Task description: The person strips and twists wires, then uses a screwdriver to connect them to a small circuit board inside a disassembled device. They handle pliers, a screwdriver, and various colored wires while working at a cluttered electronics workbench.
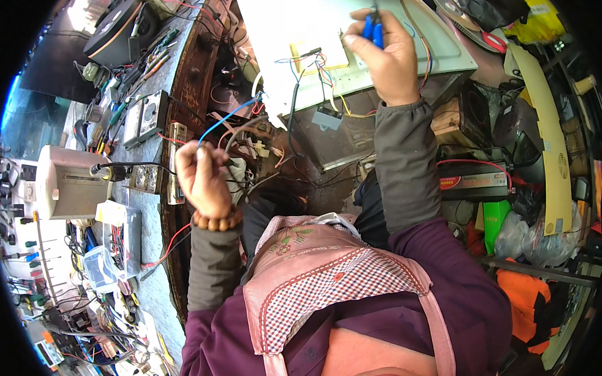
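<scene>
Apron [337,285], hands [394,64] with pliers [377,35], wire [228,116]

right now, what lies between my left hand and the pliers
In the head view, a black cable, thin coloured wires and part of the white panel lie between your left hand and the pliers.

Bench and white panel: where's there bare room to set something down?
The panel looks bare above its wires, left of the right hand, though glare hides detail. On the bench, a narrow strip lies free between the clear box and the right edge. Crowded: the bench around the hand tools, and the tangled gap between bench and panel.
</scene>
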`<state>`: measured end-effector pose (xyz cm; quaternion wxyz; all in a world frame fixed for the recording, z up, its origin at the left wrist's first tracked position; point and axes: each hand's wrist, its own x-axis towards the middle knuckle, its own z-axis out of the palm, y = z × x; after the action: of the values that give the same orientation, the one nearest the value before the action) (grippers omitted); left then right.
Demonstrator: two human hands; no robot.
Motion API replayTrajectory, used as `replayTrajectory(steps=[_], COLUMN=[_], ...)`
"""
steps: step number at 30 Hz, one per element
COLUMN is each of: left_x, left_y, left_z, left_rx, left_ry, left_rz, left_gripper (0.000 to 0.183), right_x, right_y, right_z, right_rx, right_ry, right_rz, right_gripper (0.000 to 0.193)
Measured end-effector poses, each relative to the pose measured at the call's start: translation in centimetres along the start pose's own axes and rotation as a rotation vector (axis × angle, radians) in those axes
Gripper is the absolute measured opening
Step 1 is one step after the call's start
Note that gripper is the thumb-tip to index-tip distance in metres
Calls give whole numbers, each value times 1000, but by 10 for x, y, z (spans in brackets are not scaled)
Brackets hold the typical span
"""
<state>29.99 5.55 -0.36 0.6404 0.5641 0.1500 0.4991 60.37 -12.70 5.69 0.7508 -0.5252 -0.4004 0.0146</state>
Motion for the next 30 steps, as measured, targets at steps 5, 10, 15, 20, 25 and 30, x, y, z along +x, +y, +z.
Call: replayTrajectory(steps=[5,10,15,20,25,30], left_x=[-39,-73,-79,-64,-64,-68], left_y=[43,64,69,62,35,31], left_z=[-72,-93,-108,-115,-123,-129], left_rx=[-30,76,239,305,271,212], left_ry=[50,66,-124,-359,-462,-524], left_rz=[-82,-282,-409,-535,-587,-747], left_gripper=[9,14,10,11,14,17], right_x=[3,-11,-66,-174,-235,-238], right_y=[10,19,-2,-16,-6,-12], right_z=[-13,-17,-24,-36,-47,-50], right_rx=[234,359,305,150,64,-321], right_ry=[283,450,608,709,721,582], right_rz=[15,-21,-43,76,154,197], right_gripper=[26,23,25,24,27,30])
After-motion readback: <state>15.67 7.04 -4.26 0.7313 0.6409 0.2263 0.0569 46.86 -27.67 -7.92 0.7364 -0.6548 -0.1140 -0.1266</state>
